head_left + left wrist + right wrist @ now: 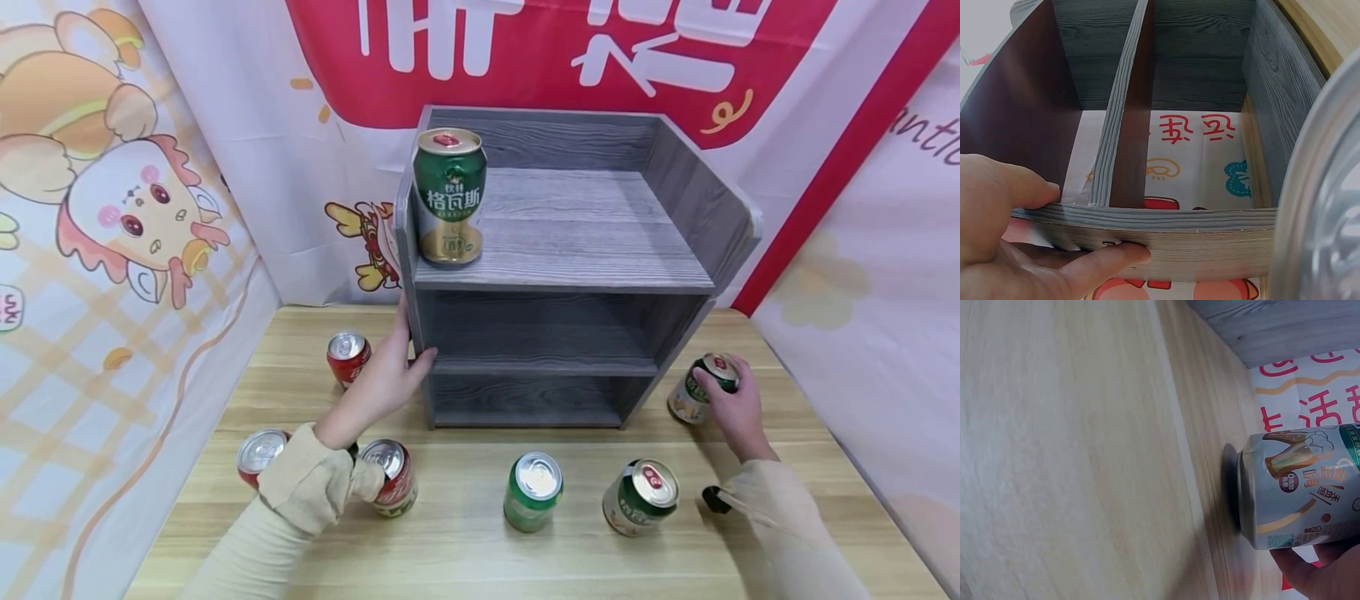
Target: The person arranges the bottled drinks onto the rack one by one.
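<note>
My left hand [386, 379] grips the left side panel of a grey wood-grain shelf [558, 279]. In the left wrist view, the thumb of that left hand [1016, 231] lies on the panel's inner side, with the fingers on its outer side. To the right of the shelf, my right hand [738, 408] holds a green and white drink can [688, 402] with a gold top and red tab. The right wrist view shows the same can [1304, 484] from the side, fingers at its lower edge. A green and gold can [450, 200] stands on the shelf's top left.
On the wooden table [465, 567], a green can [533, 493] and a green and white can [640, 498] stand before the shelf. Red cans [349, 358], [393, 479] and a red can [260, 454] stand around the left arm. Printed cloth [247, 75] hangs behind.
</note>
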`<state>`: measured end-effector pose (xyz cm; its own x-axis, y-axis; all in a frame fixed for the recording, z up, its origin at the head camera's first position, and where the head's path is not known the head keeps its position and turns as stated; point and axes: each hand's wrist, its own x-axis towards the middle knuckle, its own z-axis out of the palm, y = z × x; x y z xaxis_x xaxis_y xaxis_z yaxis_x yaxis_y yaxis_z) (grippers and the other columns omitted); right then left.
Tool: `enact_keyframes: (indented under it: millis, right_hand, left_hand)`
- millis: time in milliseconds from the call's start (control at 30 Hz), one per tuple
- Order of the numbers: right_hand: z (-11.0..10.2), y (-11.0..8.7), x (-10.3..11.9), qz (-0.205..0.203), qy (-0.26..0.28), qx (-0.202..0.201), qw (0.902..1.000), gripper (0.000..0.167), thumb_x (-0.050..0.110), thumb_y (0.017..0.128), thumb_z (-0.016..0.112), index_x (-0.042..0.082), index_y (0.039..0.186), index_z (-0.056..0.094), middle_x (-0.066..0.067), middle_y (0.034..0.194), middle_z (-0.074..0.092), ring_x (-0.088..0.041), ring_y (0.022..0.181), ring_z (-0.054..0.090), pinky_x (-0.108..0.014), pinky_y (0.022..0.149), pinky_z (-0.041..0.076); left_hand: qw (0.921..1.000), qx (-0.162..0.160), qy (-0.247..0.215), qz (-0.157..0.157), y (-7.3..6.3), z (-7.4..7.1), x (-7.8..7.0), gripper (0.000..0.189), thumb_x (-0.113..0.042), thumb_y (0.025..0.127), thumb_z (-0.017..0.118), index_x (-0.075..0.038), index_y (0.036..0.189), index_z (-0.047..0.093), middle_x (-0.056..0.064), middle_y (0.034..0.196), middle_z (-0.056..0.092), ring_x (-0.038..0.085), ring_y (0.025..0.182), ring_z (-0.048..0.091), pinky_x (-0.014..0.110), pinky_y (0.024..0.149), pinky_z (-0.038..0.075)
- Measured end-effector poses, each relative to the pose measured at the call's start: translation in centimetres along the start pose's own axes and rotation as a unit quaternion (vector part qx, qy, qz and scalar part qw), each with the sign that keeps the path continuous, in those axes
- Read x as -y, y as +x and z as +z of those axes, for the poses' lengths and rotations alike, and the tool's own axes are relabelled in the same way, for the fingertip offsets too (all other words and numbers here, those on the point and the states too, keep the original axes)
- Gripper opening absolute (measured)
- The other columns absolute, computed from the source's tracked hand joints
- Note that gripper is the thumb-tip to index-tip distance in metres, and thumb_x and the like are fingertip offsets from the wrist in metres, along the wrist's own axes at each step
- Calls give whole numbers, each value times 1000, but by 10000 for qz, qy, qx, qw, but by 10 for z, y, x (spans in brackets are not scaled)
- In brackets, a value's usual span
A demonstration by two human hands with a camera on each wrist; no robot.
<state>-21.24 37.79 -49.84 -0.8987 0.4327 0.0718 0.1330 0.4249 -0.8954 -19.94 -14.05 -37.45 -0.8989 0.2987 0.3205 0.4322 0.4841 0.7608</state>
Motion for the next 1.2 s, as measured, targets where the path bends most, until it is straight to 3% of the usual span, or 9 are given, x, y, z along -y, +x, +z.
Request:
enact_keyframes:
  millis: [133, 367, 800, 1200]
  right_hand:
    - [-1, -2, 1, 104, -58, 25, 9999, 70, 43, 98, 66, 6, 151, 39, -7, 129, 51, -10, 107, 48, -22, 90, 39]
    - [-7, -6, 9, -73, -80, 211, 9997, 67, 43, 98, 65, 5, 148, 41, -7, 125, 51, -7, 101, 49, -19, 84, 41]
    - [-25, -19, 31, -234, -71, 246, 9994, 55, 38, 99, 65, 11, 143, 46, 10, 108, 52, -2, 95, 49, -16, 79, 42]
    - [-37, -29, 50, -737, -194, 588, 9954, 38, 34, 101, 63, 22, 135, 52, 16, 101, 54, -2, 91, 51, -14, 75, 43]
  left_hand:
    - [10000, 3, 8, 20, -1, 0, -1, 90, 3, 98, 58, 0, 161, -6, 34, 153, 38, 45, 136, 46, 56, 104, 48]
    - [10000, -2, -76, 59, -1, -2, -2, 91, 4, 98, 57, -5, 162, -7, 33, 154, 37, 44, 137, 46, 55, 104, 48]
    - [10000, 32, -9, -42, -2, -1, -3, 91, 2, 99, 58, -3, 162, -8, 33, 155, 36, 44, 138, 44, 55, 107, 45]
    - [10000, -11, 25, 10, -1, 0, -2, 91, 3, 98, 59, -2, 162, -7, 32, 155, 36, 43, 138, 45, 54, 106, 46]
